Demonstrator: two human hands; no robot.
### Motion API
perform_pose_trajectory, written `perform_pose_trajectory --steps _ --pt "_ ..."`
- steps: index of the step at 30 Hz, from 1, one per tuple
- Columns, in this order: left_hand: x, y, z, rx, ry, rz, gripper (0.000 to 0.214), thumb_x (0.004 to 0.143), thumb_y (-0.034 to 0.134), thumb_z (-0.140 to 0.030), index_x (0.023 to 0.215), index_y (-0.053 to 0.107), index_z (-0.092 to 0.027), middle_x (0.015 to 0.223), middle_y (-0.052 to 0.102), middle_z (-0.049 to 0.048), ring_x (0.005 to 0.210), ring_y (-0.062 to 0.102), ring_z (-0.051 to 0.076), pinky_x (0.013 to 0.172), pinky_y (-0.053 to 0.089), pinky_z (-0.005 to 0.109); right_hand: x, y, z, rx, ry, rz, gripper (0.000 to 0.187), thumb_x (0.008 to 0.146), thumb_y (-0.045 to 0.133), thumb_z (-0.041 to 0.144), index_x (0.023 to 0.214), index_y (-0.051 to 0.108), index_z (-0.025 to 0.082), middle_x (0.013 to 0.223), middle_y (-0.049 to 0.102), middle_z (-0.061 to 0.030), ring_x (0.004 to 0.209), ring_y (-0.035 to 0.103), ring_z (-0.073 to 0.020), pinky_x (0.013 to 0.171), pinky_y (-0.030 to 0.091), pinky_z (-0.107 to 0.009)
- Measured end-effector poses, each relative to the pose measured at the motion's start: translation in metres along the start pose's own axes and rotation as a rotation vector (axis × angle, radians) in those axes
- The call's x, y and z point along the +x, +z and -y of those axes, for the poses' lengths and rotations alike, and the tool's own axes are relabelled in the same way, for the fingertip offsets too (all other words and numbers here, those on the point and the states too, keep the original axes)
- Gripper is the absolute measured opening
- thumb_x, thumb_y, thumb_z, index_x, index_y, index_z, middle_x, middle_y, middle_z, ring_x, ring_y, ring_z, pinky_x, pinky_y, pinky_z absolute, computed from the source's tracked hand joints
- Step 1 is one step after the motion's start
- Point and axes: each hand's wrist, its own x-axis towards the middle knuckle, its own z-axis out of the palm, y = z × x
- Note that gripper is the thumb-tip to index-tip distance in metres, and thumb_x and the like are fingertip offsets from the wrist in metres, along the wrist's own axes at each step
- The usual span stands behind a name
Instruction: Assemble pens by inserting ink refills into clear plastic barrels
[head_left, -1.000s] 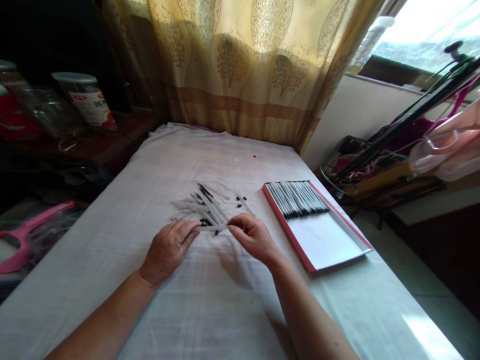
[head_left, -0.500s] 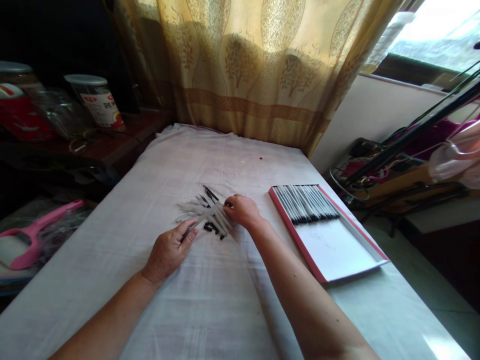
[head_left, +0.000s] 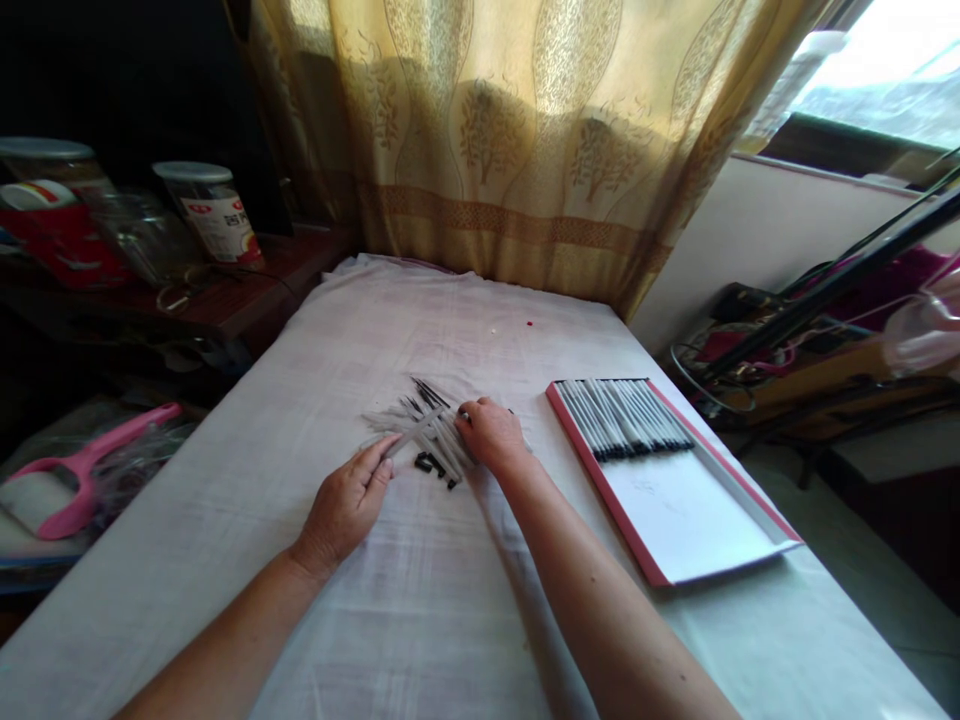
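Note:
A loose pile of clear pen barrels and thin black refills (head_left: 420, 425) lies in the middle of a table under a white cloth (head_left: 390, 600). Small black caps (head_left: 429, 463) sit at the pile's near edge. My left hand (head_left: 346, 505) holds one clear pen barrel (head_left: 411, 438) by its near end, fingers closed on it. My right hand (head_left: 491, 435) rests on the right side of the pile, fingers curled down; what they hold is hidden. A flat red-edged box (head_left: 739, 495) to the right carries a row of finished pens (head_left: 626, 418).
A yellow patterned curtain (head_left: 525, 150) hangs behind the table. Jars (head_left: 214, 215) stand on a dark shelf at the left. A pink-handled tool (head_left: 82, 465) lies lower left. Cables and a black stand (head_left: 825, 290) crowd the right side.
My right hand let go of the barrel's far end and reached forward onto the pile. My left hand kept the barrel and moved slightly forward. The view shifted left.

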Motion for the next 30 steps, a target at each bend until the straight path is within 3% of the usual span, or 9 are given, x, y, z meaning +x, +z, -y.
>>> perform_pose_trajectory --steps 7,15,24,30 --pt "-0.002 0.002 0.001 -0.066 -0.113 -0.006 0.032 0.091 0.045 -0.049 0.107 0.056 -0.024 0.089 0.077 0.0022 0.07 0.072 0.018 0.069 0.056 0.028 0.003 -0.001 0.005 0.002 0.076 0.009 0.031 0.095 0.044 0.024 0.113 0.068 0.018 0.117 0.068 -0.0146 0.101 0.067 -0.0264 0.081 0.05 -0.034" --pt "0.001 0.002 0.002 -0.046 -0.093 -0.058 0.032 0.087 0.049 -0.05 0.1 0.064 -0.024 0.085 0.076 0.0018 0.072 0.071 0.018 0.07 0.056 0.027 0.005 -0.003 0.004 0.041 0.108 0.036 0.026 0.093 0.05 0.026 0.107 0.07 0.017 0.113 0.07 -0.0163 0.1 0.068 -0.0286 0.078 0.049 -0.035" --pt "0.004 0.0 0.006 -0.099 -0.09 -0.108 0.036 0.085 0.052 -0.05 0.099 0.07 -0.022 0.081 0.073 0.0028 0.074 0.07 0.018 0.07 0.056 0.027 -0.028 0.006 -0.025 0.222 0.157 -0.112 0.026 0.097 0.045 0.025 0.109 0.068 0.02 0.107 0.074 -0.008 0.099 0.068 -0.0214 0.083 0.046 -0.029" --pt "0.005 -0.001 0.007 -0.103 -0.138 -0.098 0.039 0.084 0.053 -0.052 0.099 0.07 -0.021 0.08 0.073 0.0029 0.073 0.069 0.018 0.068 0.056 0.026 -0.043 0.014 -0.038 0.312 0.073 -0.185 0.026 0.093 0.05 0.018 0.11 0.07 0.021 0.113 0.072 -0.0063 0.101 0.065 -0.019 0.087 0.045 -0.027"
